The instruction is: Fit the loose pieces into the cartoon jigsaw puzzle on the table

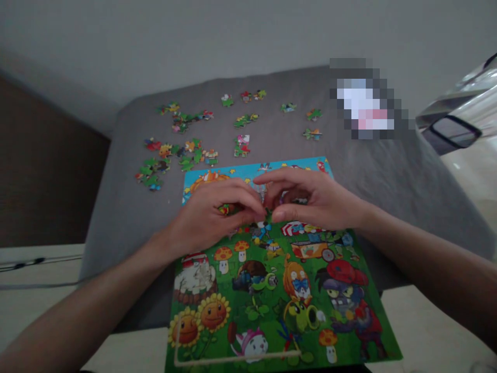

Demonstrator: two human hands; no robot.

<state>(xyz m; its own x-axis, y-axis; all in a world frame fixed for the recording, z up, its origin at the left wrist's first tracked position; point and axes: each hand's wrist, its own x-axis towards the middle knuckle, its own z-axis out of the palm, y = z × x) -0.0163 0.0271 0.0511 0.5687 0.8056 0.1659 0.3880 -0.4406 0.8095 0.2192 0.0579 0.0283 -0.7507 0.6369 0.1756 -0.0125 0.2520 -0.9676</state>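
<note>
A colourful cartoon jigsaw puzzle board (272,300) lies on a grey bed (124,207) in front of me, its lower part filled with green picture. My left hand (212,215) and my right hand (310,199) meet over the board's middle. The fingers of both hands are curled and pinched together where they touch. A small puzzle piece (229,209) shows under the left fingers. What the right fingers pinch is too small to make out. Loose puzzle pieces (171,155) lie scattered on the bed beyond the board.
More loose pieces (244,120) lie further back, with a few (312,133) at the right. A blurred-out object (367,106) sits at the bed's far right. A shiny silver thing (462,111) stands at the right edge. A cable (27,263) runs along the floor at left.
</note>
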